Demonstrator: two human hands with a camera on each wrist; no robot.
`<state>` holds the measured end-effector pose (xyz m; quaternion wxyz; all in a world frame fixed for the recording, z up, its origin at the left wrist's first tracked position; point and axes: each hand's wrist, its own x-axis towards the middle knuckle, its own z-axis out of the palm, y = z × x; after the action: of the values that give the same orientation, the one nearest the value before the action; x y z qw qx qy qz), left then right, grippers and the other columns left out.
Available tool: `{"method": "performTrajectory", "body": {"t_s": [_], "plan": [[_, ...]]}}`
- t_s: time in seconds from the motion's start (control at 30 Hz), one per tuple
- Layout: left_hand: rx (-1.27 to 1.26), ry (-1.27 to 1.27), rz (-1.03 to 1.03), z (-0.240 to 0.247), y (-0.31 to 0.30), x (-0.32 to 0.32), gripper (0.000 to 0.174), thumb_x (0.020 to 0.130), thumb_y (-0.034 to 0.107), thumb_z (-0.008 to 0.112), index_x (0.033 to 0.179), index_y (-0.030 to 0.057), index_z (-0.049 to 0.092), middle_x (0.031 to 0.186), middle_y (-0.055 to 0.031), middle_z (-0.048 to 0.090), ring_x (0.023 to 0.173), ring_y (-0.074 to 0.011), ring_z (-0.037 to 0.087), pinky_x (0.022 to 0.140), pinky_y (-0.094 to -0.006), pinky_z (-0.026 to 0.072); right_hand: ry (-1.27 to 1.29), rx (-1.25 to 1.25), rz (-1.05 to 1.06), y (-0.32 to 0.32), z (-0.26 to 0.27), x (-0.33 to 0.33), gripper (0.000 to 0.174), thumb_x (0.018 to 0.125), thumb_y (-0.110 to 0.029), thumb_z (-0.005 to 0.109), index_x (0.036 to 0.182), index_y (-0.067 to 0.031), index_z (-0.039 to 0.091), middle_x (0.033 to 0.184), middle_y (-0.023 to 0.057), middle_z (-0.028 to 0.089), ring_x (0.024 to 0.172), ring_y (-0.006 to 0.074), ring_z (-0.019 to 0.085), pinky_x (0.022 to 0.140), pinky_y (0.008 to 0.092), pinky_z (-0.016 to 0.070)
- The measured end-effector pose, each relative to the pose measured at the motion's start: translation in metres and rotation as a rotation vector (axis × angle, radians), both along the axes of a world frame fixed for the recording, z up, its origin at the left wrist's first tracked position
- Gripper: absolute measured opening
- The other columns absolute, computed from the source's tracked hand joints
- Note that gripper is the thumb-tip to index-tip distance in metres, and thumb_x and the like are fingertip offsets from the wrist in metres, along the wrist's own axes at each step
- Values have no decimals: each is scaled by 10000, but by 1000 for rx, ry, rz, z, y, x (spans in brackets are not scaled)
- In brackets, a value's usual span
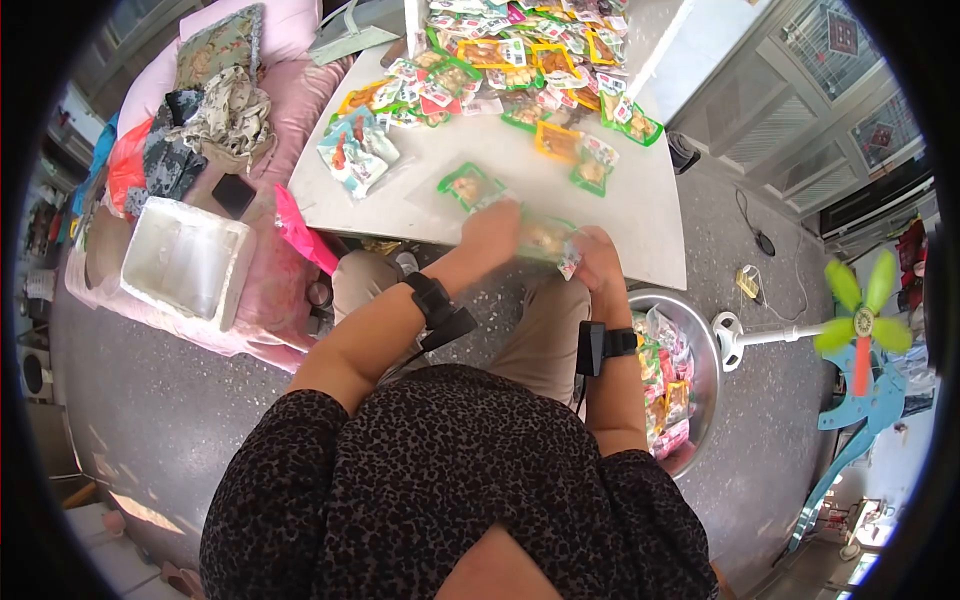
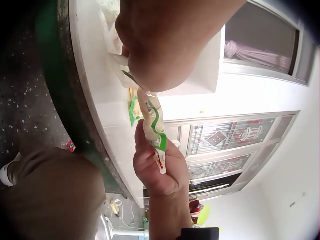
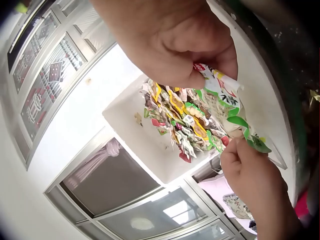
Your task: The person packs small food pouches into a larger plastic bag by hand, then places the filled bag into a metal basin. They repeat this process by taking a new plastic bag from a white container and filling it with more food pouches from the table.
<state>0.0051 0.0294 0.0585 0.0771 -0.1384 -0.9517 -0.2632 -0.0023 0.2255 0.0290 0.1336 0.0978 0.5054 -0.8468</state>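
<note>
Both hands hold one green-edged, see-through food packet above the table's near edge. My left hand pinches its left end; in the right wrist view that hand's thumb and fingertips meet at the packet's green corner. The other end, with a white printed label, is gripped by my right hand, and its thumb lies along the packet in the left wrist view. Just beyond the left hand, another green-edged packet lies on the table. Motion blurs the left hand in the head view.
Farther back on the white table is a large pile of packets. An orange-edged packet and a green-edged one lie nearer. A clear bag sits left. A metal basin with packets stands right, beside a fan.
</note>
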Motion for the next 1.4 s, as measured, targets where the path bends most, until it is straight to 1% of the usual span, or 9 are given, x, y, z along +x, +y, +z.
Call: {"method": "performTrajectory", "body": {"t_s": [0.33,0.63,0.83,0.93,1.03,1.13,1.23,1.33,1.4], "plan": [[-6,7,-1,13,6,7,157,736,179,452,797,55,527,774,-141,539,746,-300,536,614,-393,432,51,-181,-100,-46,-9,0,75,743,29,443,815,9,433,757,125,508,665,236,544,547,386,481],[-10,183,-14,0,5,10,145,698,164,474,775,63,543,735,-120,537,729,-291,538,606,-388,435,37,-47,-93,-70,9,-3,236,733,47,425,969,35,416,862,148,518,740,255,551,590,360,485],[-19,109,-29,4,1,13,138,704,146,453,762,63,547,764,-125,552,728,-294,543,620,-390,434,-59,189,123,-85,21,15,276,759,13,403,1035,22,398,935,150,517,853,246,528,665,336,475],[-90,70,-65,9,3,12,147,712,146,444,779,64,546,781,-127,556,741,-292,543,640,-395,430,-50,-319,58,-93,-15,-4,215,780,-32,403,985,3,456,924,150,528,816,219,536,619,313,471],[6,102,-31,7,0,12,187,709,148,450,852,73,545,821,-125,563,770,-291,543,658,-392,428,872,814,248,-95,-20,-12,163,789,-69,405,887,5,511,832,136,546,708,186,544,536,292,454],[72,164,-43,-3,-10,14,240,718,155,444,933,96,532,863,-117,567,808,-287,540,672,-383,430,203,485,374,-98,-3,-13,130,777,-84,439,806,4,531,749,103,547,608,173,532,475,279,429],[17,133,-25,-3,-12,20,219,721,137,426,896,76,544,795,-122,562,770,-290,541,649,-377,426,102,656,497,-93,36,-5,128,770,-98,462,785,10,529,690,64,539,584,175,534,451,272,422],[30,42,-32,-2,-12,20,231,727,146,429,932,100,524,870,-119,562,805,-294,536,663,-384,432,39,448,455,-94,16,-8,125,779,-97,461,829,4,517,769,79,547,654,178,547,510,285,451],[63,182,-49,-6,-12,17,231,720,146,439,929,92,523,841,-121,561,788,-297,536,645,-385,434,-26,0,342,-109,-1,-13,135,789,-97,450,869,-1,502,828,91,540,709,183,548,569,301,465]]}}
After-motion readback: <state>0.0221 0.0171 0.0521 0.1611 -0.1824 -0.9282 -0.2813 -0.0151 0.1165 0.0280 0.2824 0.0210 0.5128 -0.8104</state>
